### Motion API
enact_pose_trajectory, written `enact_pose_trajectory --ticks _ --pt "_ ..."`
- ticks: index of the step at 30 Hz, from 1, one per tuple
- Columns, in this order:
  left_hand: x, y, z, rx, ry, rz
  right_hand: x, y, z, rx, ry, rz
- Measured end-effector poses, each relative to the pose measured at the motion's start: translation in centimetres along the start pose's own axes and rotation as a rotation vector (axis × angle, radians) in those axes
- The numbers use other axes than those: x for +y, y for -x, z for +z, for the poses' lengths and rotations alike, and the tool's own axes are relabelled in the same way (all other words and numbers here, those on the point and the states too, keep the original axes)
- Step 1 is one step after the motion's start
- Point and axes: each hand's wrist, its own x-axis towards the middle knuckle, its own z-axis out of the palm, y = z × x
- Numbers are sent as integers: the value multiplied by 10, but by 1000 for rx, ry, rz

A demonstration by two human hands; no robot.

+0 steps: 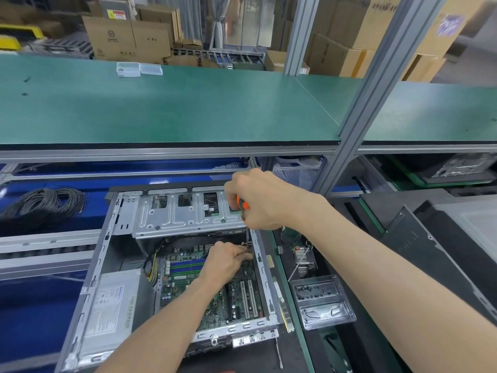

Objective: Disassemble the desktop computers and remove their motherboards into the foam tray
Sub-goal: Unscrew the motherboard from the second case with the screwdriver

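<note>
Both forearms reach in: right hand (pixel 258 200) grips the screwdriver (pixel 243 208), left hand (pixel 228 258) pinches its tip, apparently unscrewing the motherboard (pixel 188 281); next, free remaining screws.

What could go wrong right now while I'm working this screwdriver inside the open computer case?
1. The screwdriver shaft runs down right beside the left hand's fingers; a slip could jab them or gouge the motherboard.
2. A freed screw might drop among the board's slots instead of reaching the clear parts tray.
3. The yellow and black cables look still attached, so lifting the board early could strain them.
</note>
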Motion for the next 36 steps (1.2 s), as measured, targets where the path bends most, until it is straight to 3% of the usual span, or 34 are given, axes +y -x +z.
enact_pose_trajectory --ticks 2,7,13,19,27,32,36 --pt "0 0 0 1 -7 -2 0 2 -2 20 -53 3" --pt "1 0 2 30 -33 11 -2 -1 3 160 188 162" --pt "-1 1 2 -26 -67 15 2 4 -2 -24 -54 -2" --pt "1 0 5 -18 -93 -3 -1 4 1 133 158 171" --pt "-1 1 4 -36 -126 -2 -1 6 -2 -13 -53 -57" --pt "1 2 5 -15 -144 13 -4 6 3 180 181 161" --pt "0 2 5 -13 -150 15 -1 6 -3 36 35 11"
